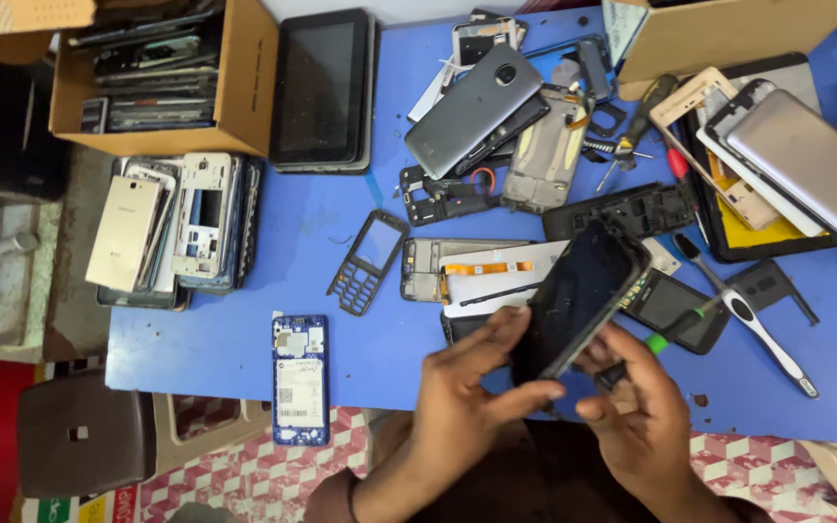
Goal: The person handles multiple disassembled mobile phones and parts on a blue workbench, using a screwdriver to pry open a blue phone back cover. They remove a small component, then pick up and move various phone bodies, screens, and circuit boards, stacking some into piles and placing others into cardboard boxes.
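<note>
I hold a black smartphone (pixel 581 291) tilted above the near edge of the blue table (pixel 244 329). My left hand (pixel 472 387) grips its lower left side, thumb and fingers pinching the edge. My right hand (pixel 636 407) supports the lower right corner from beneath and also seems to hold a small tool with a green handle (pixel 663 341). The phone's dark screen faces up and to the left.
Phone parts cover the table: a blue open phone (pixel 299 378), a keypad frame (pixel 367 261), a grey back cover (pixel 472 108), a tablet (pixel 320 89), a toothbrush (pixel 748 315), screwdrivers (pixel 632 131). Cardboard boxes (pixel 244 87) stand at the far corners. A brown stool (pixel 79 431) stands at the left.
</note>
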